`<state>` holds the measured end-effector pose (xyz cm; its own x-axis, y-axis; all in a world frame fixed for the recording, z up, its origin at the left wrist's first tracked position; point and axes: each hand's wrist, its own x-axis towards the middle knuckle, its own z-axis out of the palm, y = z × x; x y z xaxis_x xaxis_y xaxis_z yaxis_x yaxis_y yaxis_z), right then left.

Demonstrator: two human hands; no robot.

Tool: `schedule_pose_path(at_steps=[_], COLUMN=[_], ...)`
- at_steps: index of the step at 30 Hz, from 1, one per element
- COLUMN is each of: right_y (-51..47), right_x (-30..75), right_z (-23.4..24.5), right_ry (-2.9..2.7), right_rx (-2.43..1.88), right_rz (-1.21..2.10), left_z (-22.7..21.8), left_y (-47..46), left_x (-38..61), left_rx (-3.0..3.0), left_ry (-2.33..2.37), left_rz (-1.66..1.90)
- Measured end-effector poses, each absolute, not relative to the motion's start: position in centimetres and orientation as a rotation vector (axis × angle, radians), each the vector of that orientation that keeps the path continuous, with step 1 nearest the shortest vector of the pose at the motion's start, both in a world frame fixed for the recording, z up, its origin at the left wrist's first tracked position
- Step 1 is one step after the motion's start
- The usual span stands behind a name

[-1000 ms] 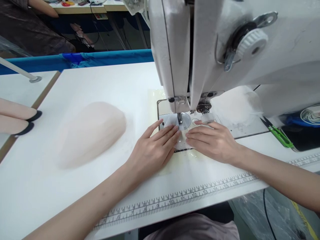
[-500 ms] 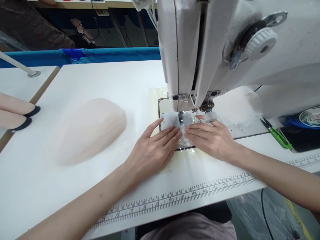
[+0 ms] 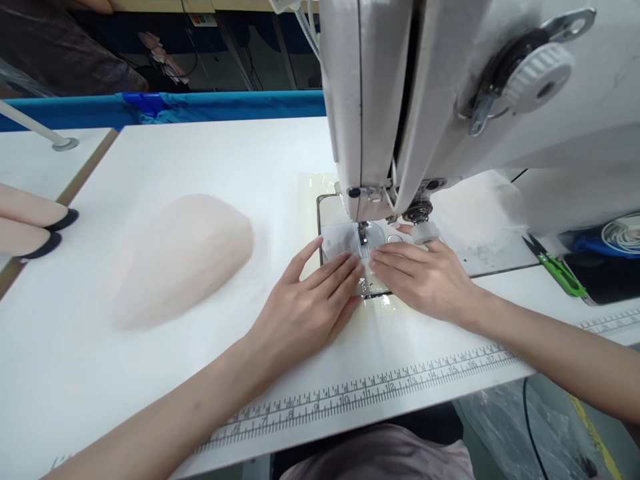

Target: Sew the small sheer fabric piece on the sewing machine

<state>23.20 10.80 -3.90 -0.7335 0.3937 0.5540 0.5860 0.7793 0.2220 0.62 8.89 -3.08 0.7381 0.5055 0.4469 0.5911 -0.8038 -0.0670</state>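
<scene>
My left hand (image 3: 303, 300) lies flat, fingers stretched out and thumb apart, its fingertips just in front of the presser foot (image 3: 363, 235). My right hand (image 3: 425, 277) rests on the other side of the foot, palm down with fingers extended toward the left fingertips. Under and between the fingers, a thin see-through pale piece (image 3: 343, 240) covers part of the metal needle plate (image 3: 333, 208); its edges are hard to make out. Above both hands stands the white sewing machine (image 3: 375, 100). Part of the right hand's index finger or thumb is hidden behind the machine's round white knob.
A heap of sheer beige fabric (image 3: 187, 260) lies on the left of the white table (image 3: 270, 150). More pale sheer fabric (image 3: 475, 207) is under the machine arm. Green thread snips (image 3: 563, 273) lie at right beside a dark tray. A printed ruler (image 3: 365, 397) runs along the front edge.
The view has shifted slightly, so the machine appears a little farther right. Both hands keep nearly the same flat pose beside the presser foot.
</scene>
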Motion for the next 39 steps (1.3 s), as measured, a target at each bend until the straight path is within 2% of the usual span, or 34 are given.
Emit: schedule_pose_path(at_steps=[9,32,39], right_y=[11.2,11.2,11.3], right_x=[22.7,22.7,23.0], right_z=[-3.5,-3.2,-2.9], right_ry=[-2.542,-2.576,-2.575], right_rx=[-0.905,-1.016,-1.039], right_rz=[-0.510,-0.553,-0.451], left_z=[-3.5,-3.8,-4.2], left_y=[10.5,11.4,11.6], left_x=[0.7,0.7,0.6], left_rx=[-2.737,-2.747,-2.764], left_ry=[-0.946,-1.117,-1.203], left_rz=[-0.631,-0.565,-0.551])
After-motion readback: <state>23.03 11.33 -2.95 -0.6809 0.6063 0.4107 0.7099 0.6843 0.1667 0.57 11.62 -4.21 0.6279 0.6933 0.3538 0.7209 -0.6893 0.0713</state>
